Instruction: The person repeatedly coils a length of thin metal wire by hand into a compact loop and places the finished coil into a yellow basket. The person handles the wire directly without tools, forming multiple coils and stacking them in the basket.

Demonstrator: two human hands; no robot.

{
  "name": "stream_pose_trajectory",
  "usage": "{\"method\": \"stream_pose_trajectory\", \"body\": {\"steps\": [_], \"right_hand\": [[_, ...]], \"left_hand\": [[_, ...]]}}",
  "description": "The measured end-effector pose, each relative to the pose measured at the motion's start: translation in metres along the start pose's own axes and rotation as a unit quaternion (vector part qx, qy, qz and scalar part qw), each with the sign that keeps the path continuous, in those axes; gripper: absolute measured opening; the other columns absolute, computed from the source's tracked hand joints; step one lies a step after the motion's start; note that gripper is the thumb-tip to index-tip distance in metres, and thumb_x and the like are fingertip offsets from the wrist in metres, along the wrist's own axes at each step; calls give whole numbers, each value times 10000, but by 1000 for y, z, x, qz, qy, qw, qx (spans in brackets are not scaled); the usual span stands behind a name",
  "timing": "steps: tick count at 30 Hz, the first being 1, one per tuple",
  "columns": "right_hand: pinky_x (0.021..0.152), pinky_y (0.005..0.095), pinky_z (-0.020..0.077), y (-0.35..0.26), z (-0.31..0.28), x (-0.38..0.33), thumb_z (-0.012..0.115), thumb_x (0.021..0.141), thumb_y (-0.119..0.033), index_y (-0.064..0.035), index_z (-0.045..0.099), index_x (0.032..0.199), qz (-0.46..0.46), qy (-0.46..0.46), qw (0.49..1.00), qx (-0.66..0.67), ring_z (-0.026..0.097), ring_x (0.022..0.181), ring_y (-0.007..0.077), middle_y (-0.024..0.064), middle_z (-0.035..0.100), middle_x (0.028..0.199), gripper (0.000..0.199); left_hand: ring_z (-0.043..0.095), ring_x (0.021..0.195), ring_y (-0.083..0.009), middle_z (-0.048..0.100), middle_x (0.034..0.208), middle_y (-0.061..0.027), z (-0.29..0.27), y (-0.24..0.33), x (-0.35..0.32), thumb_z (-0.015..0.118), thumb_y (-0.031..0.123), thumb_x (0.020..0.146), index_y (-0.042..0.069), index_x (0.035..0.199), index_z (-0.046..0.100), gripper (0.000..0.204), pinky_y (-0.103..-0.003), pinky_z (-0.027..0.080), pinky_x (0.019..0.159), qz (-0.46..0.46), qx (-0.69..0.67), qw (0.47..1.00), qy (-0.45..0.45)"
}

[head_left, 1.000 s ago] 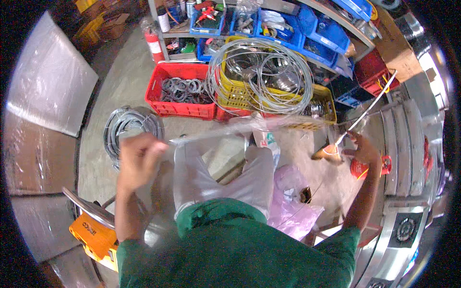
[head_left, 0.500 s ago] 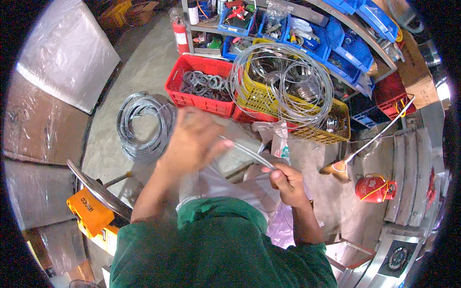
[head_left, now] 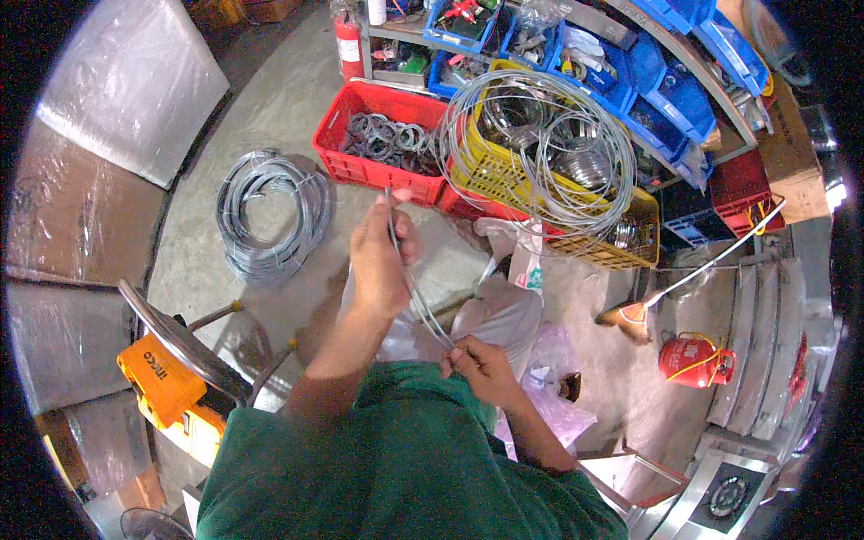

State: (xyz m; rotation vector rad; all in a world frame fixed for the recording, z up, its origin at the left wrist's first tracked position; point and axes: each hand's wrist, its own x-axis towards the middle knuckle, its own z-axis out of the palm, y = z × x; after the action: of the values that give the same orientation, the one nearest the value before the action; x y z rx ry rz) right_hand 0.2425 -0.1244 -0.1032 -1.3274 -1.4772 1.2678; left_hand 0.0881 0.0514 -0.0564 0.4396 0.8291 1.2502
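Fingers (head_left: 396, 236) of my left hand (head_left: 378, 265) curl shut around a length of grey steel wire (head_left: 418, 301), pinching its far end upright just near the red crate. Right hand (head_left: 481, 364) sits close to my chest, thumb and fingertips pressed together on the near end of the same wire. Strand runs taut and slanted between the two hands, over my lap and the grey trousers.

Just beyond the left hand: red plastic crate (head_left: 378, 171) on the floor, filled with dark metal rings. To its right, touching it, a yellow mesh basket (head_left: 549, 193) holding coils; a large loose hoop of thin wire (head_left: 540, 144) lies on top of it. Far edge: shelving with blue parts bins (head_left: 666, 81) and a red fire extinguisher (head_left: 349, 45) standing beside it.

Left on the concrete floor, well apart from the crate: a coil of grey cable (head_left: 270, 216). Near left: orange power tool (head_left: 166, 387) by a metal stand. Right side: small red gas canister (head_left: 693, 360) with a yellow hose, and a pink plastic bag (head_left: 553, 396) near my right forearm.
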Motion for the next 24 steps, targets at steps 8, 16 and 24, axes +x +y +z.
{"method": "stream_pose_trajectory", "body": {"steps": [8,16,24], "right_hand": [[615,256,472,-11,18,15,508,1010,-147,8,598,997,88,76,989,93,588,669,93,34,636,763,179],[615,253,470,-26,9,30,516,1010,-163,4,627,1068,61,85,989,104,584,683,87,39,643,796,208],[616,319,495,-27,18,32,532,996,-279,-13,621,1091,96,63,991,76,615,657,165,80,634,741,296]], "left_hand": [[643,798,-197,631,1006,-77,12,-26,-13,473,301,1028,51,1176,553,301,-291,530,656,51,-29,998,-26],[688,904,-220,627,1205,-126,7,-24,-28,461,223,1034,34,1423,413,435,-288,569,690,20,60,989,-137],[633,786,-156,612,1015,-92,4,-33,-32,450,162,1032,16,1393,416,391,-278,507,652,72,80,984,-140]]}}
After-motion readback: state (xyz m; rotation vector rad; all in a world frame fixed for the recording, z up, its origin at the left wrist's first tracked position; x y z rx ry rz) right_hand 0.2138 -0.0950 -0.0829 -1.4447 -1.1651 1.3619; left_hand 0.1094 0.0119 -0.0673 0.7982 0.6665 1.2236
